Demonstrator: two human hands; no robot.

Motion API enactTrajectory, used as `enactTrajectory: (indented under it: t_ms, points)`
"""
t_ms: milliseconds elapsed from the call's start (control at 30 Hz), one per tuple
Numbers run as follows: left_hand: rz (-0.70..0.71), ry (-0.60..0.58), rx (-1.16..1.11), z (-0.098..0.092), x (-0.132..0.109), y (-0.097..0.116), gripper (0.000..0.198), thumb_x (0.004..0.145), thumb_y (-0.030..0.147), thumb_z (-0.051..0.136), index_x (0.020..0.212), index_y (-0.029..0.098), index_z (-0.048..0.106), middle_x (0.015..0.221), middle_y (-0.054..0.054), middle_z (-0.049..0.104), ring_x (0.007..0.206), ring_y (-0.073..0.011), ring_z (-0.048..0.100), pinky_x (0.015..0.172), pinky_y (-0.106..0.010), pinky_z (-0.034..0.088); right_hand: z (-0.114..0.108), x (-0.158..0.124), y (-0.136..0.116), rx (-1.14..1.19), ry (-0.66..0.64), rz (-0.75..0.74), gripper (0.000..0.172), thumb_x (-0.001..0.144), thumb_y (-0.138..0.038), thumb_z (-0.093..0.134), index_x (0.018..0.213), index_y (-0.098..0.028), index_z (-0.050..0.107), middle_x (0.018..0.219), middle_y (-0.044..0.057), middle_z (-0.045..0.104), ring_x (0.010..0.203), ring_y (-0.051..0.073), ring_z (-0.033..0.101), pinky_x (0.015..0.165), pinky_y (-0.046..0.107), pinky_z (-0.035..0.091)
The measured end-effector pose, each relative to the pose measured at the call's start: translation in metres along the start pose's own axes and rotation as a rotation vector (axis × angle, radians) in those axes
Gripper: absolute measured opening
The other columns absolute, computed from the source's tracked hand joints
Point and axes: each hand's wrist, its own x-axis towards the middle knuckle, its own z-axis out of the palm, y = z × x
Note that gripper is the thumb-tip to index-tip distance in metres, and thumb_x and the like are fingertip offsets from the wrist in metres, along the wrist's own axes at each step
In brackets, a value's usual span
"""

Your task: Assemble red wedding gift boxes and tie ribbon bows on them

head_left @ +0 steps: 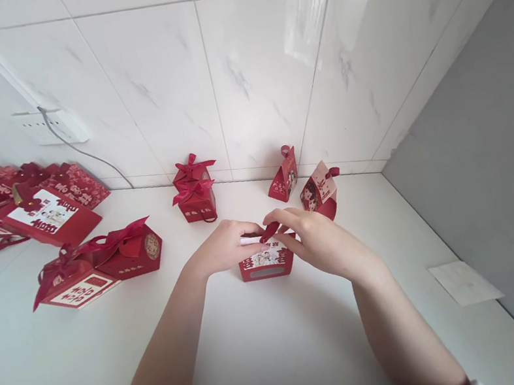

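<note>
A small red gift box (pixel 268 262) with a white illustrated front and a grey oval window stands on the white table in front of me. At its top left, my left hand (pixel 226 245) grips the box's upper edge between thumb and fingers. My right hand (pixel 317 238) pinches a dark red ribbon (pixel 270 231) at the top of the box. The fingers of both hands nearly meet there and cover part of the box's top edge.
Two red boxes with bows (pixel 195 196) stand by the tiled wall. A triangular box (pixel 283 178) and a pink-and-red box (pixel 319 189) are behind my right hand. More ribboned boxes (pixel 132 257) lie left, near piled red boxes (pixel 49 216). A white socket plate (pixel 464 282) sits right.
</note>
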Motion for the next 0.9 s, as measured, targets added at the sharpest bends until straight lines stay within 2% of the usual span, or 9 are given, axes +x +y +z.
enactTrajectory:
  t_ms: [133, 267, 400, 500, 633, 767, 833, 900]
  points:
    - [-0.008, -0.015, -0.038, 0.001, 0.000, 0.002, 0.027, 0.083, 0.039, 0.059, 0.095, 0.020, 0.072, 0.087, -0.002, 0.071, 0.075, -0.0166, 0.061, 0.064, -0.024, 0.042, -0.009, -0.003, 0.004, 0.044, -0.082, -0.023, 0.005, 0.094, -0.027, 0.051, 0.094, -0.024, 0.055, 0.084, 0.000, 0.064, 0.067, 0.015, 0.056, 0.056, 0.026, 0.041]
    - [-0.007, -0.026, -0.045, 0.001, 0.002, 0.002, 0.023, 0.083, 0.037, 0.058, 0.091, 0.020, 0.071, 0.081, 0.000, 0.068, 0.069, -0.0128, 0.055, 0.058, -0.021, 0.037, -0.015, -0.003, 0.014, 0.025, -0.112, -0.014, 0.012, 0.094, -0.033, 0.052, 0.087, -0.023, 0.055, 0.079, -0.001, 0.062, 0.062, 0.013, 0.051, 0.053, 0.025, 0.036]
    - [-0.008, -0.071, -0.013, -0.002, 0.002, 0.002, 0.026, 0.084, 0.042, 0.058, 0.081, 0.018, 0.070, 0.065, 0.002, 0.056, 0.056, -0.0095, 0.039, 0.050, -0.022, 0.028, -0.018, -0.002, 0.021, 0.026, -0.129, -0.056, 0.014, 0.096, -0.027, 0.048, 0.087, -0.022, 0.057, 0.080, -0.001, 0.061, 0.065, 0.013, 0.053, 0.057, 0.026, 0.038]
    - [-0.032, -0.084, 0.010, -0.001, 0.001, 0.004, 0.028, 0.084, 0.043, 0.056, 0.078, 0.018, 0.069, 0.060, 0.003, 0.049, 0.053, -0.0090, 0.034, 0.048, -0.022, 0.025, -0.018, -0.002, 0.019, 0.029, -0.098, -0.101, 0.011, 0.096, -0.024, 0.048, 0.092, -0.022, 0.057, 0.085, 0.000, 0.062, 0.069, 0.014, 0.054, 0.061, 0.026, 0.040]
    - [-0.040, -0.081, 0.056, 0.005, 0.000, 0.006, 0.026, 0.084, 0.040, 0.056, 0.083, 0.018, 0.069, 0.061, 0.002, 0.051, 0.052, -0.0094, 0.036, 0.049, -0.023, 0.028, -0.015, -0.001, 0.012, 0.012, -0.026, -0.179, 0.011, 0.095, -0.016, 0.046, 0.096, -0.021, 0.056, 0.091, 0.002, 0.063, 0.071, 0.014, 0.054, 0.063, 0.027, 0.041]
    - [-0.031, -0.066, 0.084, 0.011, 0.000, 0.009, 0.023, 0.085, 0.037, 0.054, 0.079, 0.018, 0.066, 0.057, 0.003, 0.050, 0.048, -0.0096, 0.037, 0.047, -0.023, 0.027, -0.013, 0.001, 0.011, 0.051, -0.003, -0.182, 0.015, 0.094, -0.011, 0.044, 0.099, -0.021, 0.054, 0.092, 0.002, 0.063, 0.074, 0.015, 0.056, 0.066, 0.028, 0.043]
    - [-0.013, -0.037, 0.051, 0.012, 0.000, 0.011, 0.019, 0.085, 0.036, 0.055, 0.086, 0.020, 0.065, 0.063, 0.002, 0.056, 0.051, -0.0106, 0.044, 0.048, -0.023, 0.031, -0.012, 0.001, 0.011, 0.103, 0.014, -0.170, 0.019, 0.094, -0.010, 0.043, 0.103, -0.022, 0.053, 0.095, 0.002, 0.063, 0.078, 0.015, 0.058, 0.068, 0.028, 0.044]
    - [0.039, 0.009, -0.001, 0.011, -0.001, 0.013, 0.020, 0.083, 0.035, 0.060, 0.097, 0.022, 0.065, 0.079, 0.001, 0.066, 0.064, -0.0127, 0.056, 0.055, -0.022, 0.039, -0.009, 0.002, 0.011, 0.145, 0.030, -0.169, 0.020, 0.094, -0.010, 0.042, 0.106, -0.023, 0.051, 0.098, 0.003, 0.063, 0.081, 0.016, 0.060, 0.069, 0.028, 0.045]
